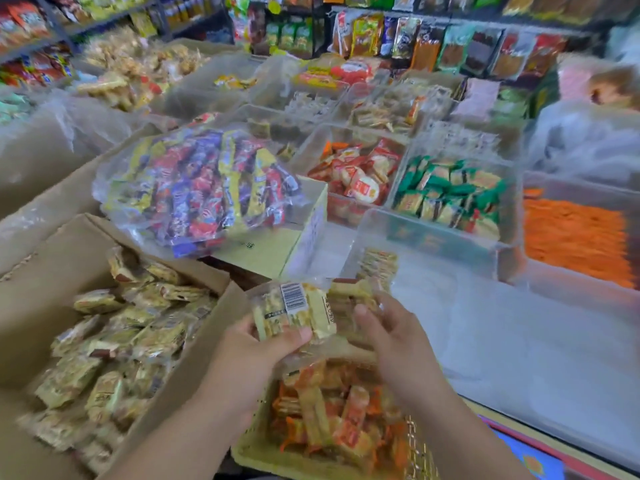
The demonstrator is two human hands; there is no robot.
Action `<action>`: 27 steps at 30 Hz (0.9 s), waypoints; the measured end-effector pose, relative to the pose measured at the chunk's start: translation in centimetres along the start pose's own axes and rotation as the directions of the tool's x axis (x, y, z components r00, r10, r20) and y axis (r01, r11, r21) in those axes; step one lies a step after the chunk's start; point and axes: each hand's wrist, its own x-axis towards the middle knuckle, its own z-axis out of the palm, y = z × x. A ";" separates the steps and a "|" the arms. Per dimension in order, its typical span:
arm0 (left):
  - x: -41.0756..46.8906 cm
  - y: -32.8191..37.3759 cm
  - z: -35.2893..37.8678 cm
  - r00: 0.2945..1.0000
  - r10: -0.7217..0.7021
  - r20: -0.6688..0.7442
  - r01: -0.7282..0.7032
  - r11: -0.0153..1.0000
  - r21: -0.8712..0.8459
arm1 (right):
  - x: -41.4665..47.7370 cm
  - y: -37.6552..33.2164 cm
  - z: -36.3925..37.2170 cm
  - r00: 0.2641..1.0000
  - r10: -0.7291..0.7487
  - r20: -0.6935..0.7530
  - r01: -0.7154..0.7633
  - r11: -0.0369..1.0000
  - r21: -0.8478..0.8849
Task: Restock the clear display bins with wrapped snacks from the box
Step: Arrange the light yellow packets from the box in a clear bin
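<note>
Clear bins [433, 244] crowd the counter [519, 341] beneath snack-packed shelves [460, 22].

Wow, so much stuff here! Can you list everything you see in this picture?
Cardboard box: one, brown, lower left.
Boxed snacks: many, pale yellow, inside it.
Snack bag: one, clear, mixed colours, atop small box.
Near bin: one, clear, centre, nearly empty.
Red snacks: one binful, behind near bin.
Green snacks: one binful, right of red.
Basket: one, yellow, bottom centre, holding orange packs.
Held packs: few, yellow, centre.
Left hand: grips held packs.
Right hand: holds their far side.
</note>
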 end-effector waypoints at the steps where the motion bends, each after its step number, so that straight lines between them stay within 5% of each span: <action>1: 0.6 0.1 0.6 1.000 -0.008 0.006 0.008 1.000 0.003 | 0.7 0.9 -1.1 1.000 0.005 -0.027 -0.005 1.000 0.001; 10: 7.2 0.0 3.8 1.000 -0.014 0.011 0.015 1.000 -0.027 | 12.1 5.6 -9.7 0.961 -0.080 -0.265 -0.020 0.935 -0.354; 16: 11.2 -0.9 5.5 0.999 -0.030 -0.041 0.031 0.999 0.028 | 22.3 7.2 -9.5 0.974 -0.126 -0.191 0.009 0.854 -0.520; 27: 13.7 -1.9 5.5 0.999 -0.035 -0.006 0.035 0.999 0.036 | 29.8 12.6 -6.4 0.994 0.084 0.074 0.008 0.605 -0.796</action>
